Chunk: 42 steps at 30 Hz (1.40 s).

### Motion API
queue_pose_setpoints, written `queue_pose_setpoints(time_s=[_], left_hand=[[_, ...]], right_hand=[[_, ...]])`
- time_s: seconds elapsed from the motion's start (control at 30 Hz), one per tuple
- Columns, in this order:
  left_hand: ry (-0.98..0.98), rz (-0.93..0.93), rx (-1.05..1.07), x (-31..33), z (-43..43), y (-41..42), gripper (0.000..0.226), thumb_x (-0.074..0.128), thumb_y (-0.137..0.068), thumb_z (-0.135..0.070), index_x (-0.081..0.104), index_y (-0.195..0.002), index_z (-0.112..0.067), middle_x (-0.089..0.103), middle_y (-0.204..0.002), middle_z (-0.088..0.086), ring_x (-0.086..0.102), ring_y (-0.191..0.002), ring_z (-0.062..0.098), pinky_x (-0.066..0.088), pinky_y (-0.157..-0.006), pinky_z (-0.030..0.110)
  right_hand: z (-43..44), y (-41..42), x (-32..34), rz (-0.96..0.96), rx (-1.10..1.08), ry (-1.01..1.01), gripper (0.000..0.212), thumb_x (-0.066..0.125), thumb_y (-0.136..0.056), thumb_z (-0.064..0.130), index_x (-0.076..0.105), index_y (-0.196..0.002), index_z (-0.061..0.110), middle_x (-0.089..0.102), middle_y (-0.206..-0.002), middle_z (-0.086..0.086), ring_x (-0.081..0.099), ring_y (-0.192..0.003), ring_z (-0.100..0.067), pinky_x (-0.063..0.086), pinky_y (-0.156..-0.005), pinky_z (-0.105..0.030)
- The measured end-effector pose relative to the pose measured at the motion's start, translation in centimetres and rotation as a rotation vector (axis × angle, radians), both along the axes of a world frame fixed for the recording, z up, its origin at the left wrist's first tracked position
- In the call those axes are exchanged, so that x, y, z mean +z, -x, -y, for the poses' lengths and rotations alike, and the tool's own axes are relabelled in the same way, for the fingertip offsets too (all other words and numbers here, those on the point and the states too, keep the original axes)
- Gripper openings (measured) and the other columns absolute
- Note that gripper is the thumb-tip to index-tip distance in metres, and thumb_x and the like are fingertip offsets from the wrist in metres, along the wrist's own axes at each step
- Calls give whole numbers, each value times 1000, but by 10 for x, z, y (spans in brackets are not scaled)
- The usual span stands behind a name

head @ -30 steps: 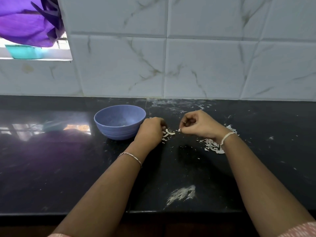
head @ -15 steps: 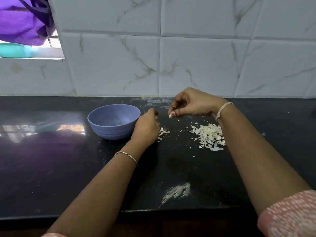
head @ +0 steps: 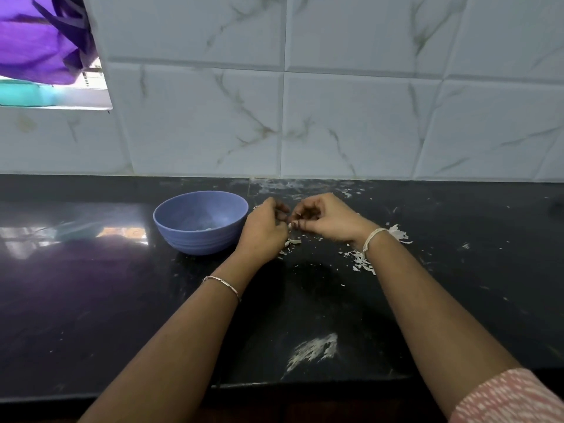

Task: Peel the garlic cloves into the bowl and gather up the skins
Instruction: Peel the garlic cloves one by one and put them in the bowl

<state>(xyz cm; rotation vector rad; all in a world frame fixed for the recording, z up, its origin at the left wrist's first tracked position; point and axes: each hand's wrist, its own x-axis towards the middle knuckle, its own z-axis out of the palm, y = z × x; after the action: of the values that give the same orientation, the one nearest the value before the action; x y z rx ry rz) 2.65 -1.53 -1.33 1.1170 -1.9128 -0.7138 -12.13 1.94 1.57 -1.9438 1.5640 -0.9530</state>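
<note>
A blue bowl (head: 200, 221) stands on the black counter (head: 91, 300), with a few pale peeled cloves at its bottom. Just right of the bowl my left hand (head: 264, 233) holds a small garlic clove (head: 289, 226), fingers curled round it. My right hand (head: 326, 219) meets it fingertip to fingertip and pinches the skin at the clove's end. Loose skins (head: 293, 242) lie under the hands. A bigger heap of skins (head: 361, 261) lies under my right wrist, partly hidden by it.
A tiled wall (head: 335, 117) rises close behind the counter. A white smear (head: 314, 351) marks the counter near its front edge. Purple cloth (head: 36, 41) hangs at the top left over a window sill with a teal container (head: 27, 94).
My right hand, lifted away toward the wall half a second ago, has come back down to my left hand and now pinches the clove again. The skin heap is covered once more.
</note>
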Motion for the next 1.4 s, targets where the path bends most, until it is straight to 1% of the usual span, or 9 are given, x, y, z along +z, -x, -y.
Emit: queue_pose_setpoints(time_s=[0.13, 0.3, 0.67, 0.77, 0.87, 0.97, 1.07, 1.23, 1.4], left_hand=[[-118, -233, -95, 3, -4, 2, 21, 69, -88, -8, 59, -106, -13, 65, -96, 4, 64, -74, 16, 54, -62, 25], [-193, -412, -173, 8, -9, 0, 21, 66, -88, 2, 63, -109, 3, 63, -85, 9, 59, -60, 11, 51, -53, 15], [-180, -454, -177, 4, -5, 2, 20, 68, -86, 3, 69, -105, -3, 66, -78, 3, 61, -66, 11, 56, -66, 23], [-143, -434, -103, 2, -2, 3, 17, 69, -88, -3, 69, -105, -5, 66, -85, 3, 61, -58, 6, 59, -67, 30], [-114, -399, -80, 1, -2, 4, 14, 69, -89, -7, 68, -102, -9, 68, -96, 4, 68, -67, 12, 62, -68, 36], [-90, -367, -66, 0, -2, 6, 12, 68, -90, -7, 67, -101, -11, 69, -93, 5, 72, -78, 23, 62, -68, 38], [-56, -321, -55, -1, 0, 6, 14, 68, -89, -5, 70, -102, -10, 70, -86, 4, 72, -74, 21, 62, -69, 36], [-64, -331, -75, 0, -2, 5, 15, 68, -88, -2, 72, -100, -10, 71, -83, 3, 70, -71, 16, 61, -68, 29], [-65, -366, -107, 0, -5, 7, 11, 68, -89, -4, 72, -98, -9, 69, -80, 2, 68, -68, 12, 61, -64, 28]], right_hand=[[-4, 7, -11, 615, -72, -117, 16, 67, -86, -2, 64, -90, 12, 67, -72, -1, 55, -57, -5, 43, -53, -18], [-8, 7, -9, 867, -71, -247, 9, 60, -92, 1, 63, -91, 9, 71, -75, -2, 55, -55, -4, 47, -53, -15], [-4, -2, -12, 820, -140, -263, 11, 61, -95, 21, 63, -90, 11, 60, -76, 2, 50, -54, -3, 43, -46, -14], [-5, -5, -10, 788, -217, -176, 12, 66, -91, 23, 65, -89, 11, 62, -84, -3, 50, -56, -5, 43, -46, -15], [-8, -5, -7, 721, -266, -100, 22, 76, -82, 30, 67, -85, 11, 65, -83, -4, 52, -60, -6, 42, -52, -18], [-9, -6, -7, 667, -270, -90, 20, 82, -76, 28, 67, -75, 14, 63, -82, -8, 52, -64, -9, 42, -55, -20], [-6, -3, -8, 654, -319, -97, 18, 82, -77, 23, 67, -75, 12, 63, -86, -12, 52, -63, -9, 42, -54, -20], [-7, 0, -6, 729, -285, -195, 20, 75, -84, 16, 68, -97, 4, 66, -77, -3, 54, -60, -6, 43, -48, -15], [-5, -3, -5, 625, -290, -178, 7, 66, -90, 13, 64, -85, 8, 58, -70, 0, 50, -59, -6, 41, -45, -15]])
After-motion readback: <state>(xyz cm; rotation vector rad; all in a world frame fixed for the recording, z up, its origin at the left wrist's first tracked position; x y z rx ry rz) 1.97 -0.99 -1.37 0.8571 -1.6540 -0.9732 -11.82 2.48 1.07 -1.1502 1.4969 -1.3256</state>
